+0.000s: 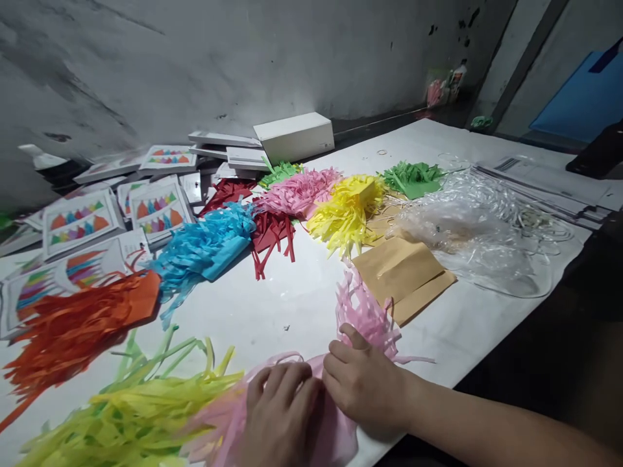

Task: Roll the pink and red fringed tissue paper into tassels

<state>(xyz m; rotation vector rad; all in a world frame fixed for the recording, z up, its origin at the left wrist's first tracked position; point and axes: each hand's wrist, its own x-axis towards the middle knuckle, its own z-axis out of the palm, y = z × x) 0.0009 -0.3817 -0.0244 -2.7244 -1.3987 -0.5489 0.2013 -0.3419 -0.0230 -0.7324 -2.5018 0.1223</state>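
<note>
Pink tissue paper (338,431) with cut fringe (363,308) lies spread at the table's near edge. My left hand (282,408) presses down on it with curled fingers. Right beside it, my right hand (363,383) is closed in a pinch on the same paper, its index finger a little raised. The fingertips of both hands meet near the paper's middle, where the exact grip is hidden. At the lower left, pale pink strips touch a pile of yellow-green fringed tissue paper (131,415).
Fringed bundles in orange (97,318), blue (209,246), dark red (272,233), yellow (348,211) and green (413,178) line the white tabletop (272,311). Brown envelopes (402,272) and clear plastic bags (467,227) lie right. Printed packs (160,211) and a white box (294,136) stand behind.
</note>
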